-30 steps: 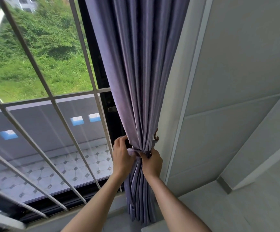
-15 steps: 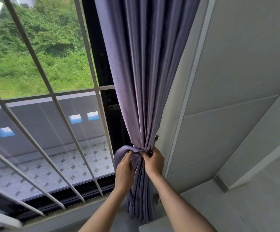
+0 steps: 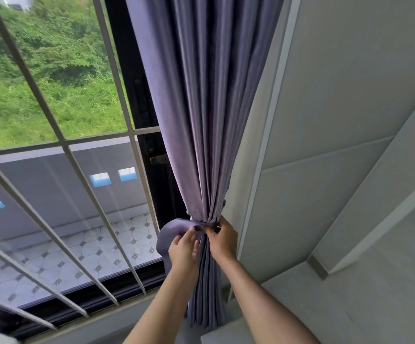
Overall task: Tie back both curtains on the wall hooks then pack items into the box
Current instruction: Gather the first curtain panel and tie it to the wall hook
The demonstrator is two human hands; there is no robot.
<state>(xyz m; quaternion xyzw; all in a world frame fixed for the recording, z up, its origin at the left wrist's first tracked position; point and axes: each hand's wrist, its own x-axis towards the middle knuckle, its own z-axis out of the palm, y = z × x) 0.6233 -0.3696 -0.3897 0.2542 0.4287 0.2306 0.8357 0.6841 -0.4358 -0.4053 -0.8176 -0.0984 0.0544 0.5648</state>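
Both hands are up at the purple curtain [image 3: 201, 108], right where its folds are gathered tight into a narrow waist. The left hand [image 3: 183, 249] has its fingers curled round the loose end of the matching tie-back band [image 3: 174, 230], which loops out to the left of that hand. The right hand [image 3: 222, 240] sits just beside it, fingertips pinching the band where it wraps the bunched folds. The two hands are almost touching, with the curtain's lower pleats hanging between the forearms. Just above the right hand a small dark hook [image 3: 224, 202] peeks out behind the cloth. Left of the hands runs the barred window [image 3: 60, 142]; right of them, the pale wall [image 3: 325, 120].
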